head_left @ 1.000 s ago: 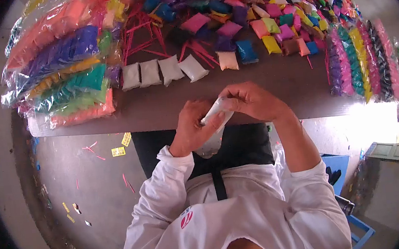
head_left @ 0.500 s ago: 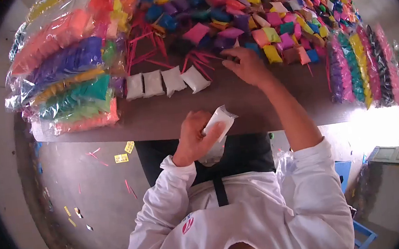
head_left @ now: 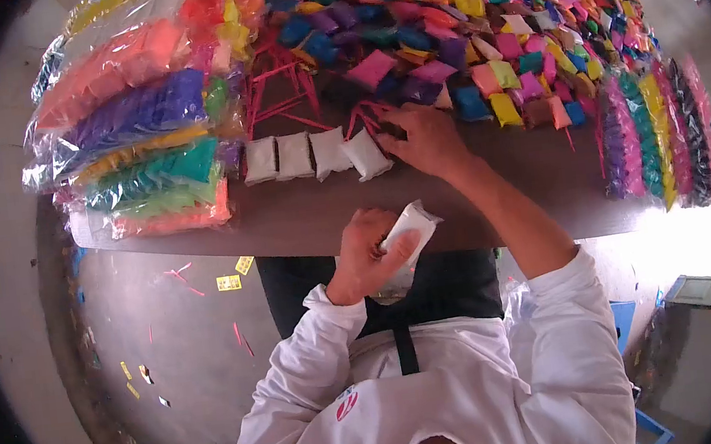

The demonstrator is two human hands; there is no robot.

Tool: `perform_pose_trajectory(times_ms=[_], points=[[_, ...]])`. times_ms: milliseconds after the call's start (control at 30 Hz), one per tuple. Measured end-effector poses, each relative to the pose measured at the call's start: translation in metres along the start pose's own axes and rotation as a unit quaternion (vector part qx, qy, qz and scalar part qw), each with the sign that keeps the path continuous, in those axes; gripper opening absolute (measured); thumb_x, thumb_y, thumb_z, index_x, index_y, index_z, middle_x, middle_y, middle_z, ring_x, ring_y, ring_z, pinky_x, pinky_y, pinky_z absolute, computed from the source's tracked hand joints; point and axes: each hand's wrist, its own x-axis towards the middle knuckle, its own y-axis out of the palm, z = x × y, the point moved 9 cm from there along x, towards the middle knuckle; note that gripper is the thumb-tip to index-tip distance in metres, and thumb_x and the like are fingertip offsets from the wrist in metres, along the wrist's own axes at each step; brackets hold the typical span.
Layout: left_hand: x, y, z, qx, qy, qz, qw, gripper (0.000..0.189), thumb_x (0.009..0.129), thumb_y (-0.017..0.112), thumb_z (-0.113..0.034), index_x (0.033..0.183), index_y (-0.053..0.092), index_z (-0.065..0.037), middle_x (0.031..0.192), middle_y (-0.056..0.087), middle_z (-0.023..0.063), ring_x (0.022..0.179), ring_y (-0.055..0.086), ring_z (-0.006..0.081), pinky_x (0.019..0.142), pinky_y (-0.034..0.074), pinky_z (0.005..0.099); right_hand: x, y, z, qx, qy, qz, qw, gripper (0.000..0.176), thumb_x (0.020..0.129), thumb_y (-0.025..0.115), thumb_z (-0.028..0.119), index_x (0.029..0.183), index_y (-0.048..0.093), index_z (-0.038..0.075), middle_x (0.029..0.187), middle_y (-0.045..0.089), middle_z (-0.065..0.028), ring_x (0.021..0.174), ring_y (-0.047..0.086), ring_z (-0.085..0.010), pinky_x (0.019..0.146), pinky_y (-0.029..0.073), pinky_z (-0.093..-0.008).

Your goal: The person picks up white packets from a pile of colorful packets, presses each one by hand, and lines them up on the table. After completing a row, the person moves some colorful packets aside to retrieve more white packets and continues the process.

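My left hand is closed around a white packet in clear wrapping, held over the table's near edge. More of the clear wrapping hangs below the fingers. Further out, my right hand reaches over the table with thumb and forefinger apart and nothing visible between them. Its fingertips are right beside the tilted end packet of a short row of white packets. Pink strips lie just behind that packet, close to the forefinger.
A big heap of small coloured packets covers the back of the brown table. Long clear bags of coloured packets are stacked at the left, and more bags stand at the right. Loose pink strips lie behind the white row.
The view has shifted slightly, so the scene sits a little lower and to the right. My right hand has come closer to the end white packet; my left hand keeps its hold.
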Motion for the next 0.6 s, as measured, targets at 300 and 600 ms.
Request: perform_pose_trajectory(times_ms=[300,600], points=[[0.002,-0.002,-0.005,0.002,0.034,-0.009,0.999,0.032,0.089,0.063,-0.036,0.081,0.065,-0.005,0.072,0.061,0.0124,0.07,0.056,0.0336,0.072,0.04,0.0407,0.019,0.007,0.007,0.029,-0.043,0.014,0.999,0.031,0.082,0.071,0.028,0.108,0.072,0.012,0.091,0.068,-0.0152,0.088,0.066,-0.0347,0.076,0.052,-0.0443],[0.0,-0.004,-0.007,0.006,0.044,-0.03,0.999,0.029,0.088,0.064,-0.032,0.08,0.064,-0.004,0.071,0.06,0.0143,0.069,0.055,0.0354,0.072,0.04,0.0419,0.068,0.014,-0.03,0.001,-0.024,-0.015,1.0,0.025,0.086,0.069,0.028,0.103,0.073,0.011,0.095,0.07,-0.0154,0.088,0.066,-0.0359,0.076,0.051,-0.0445]])
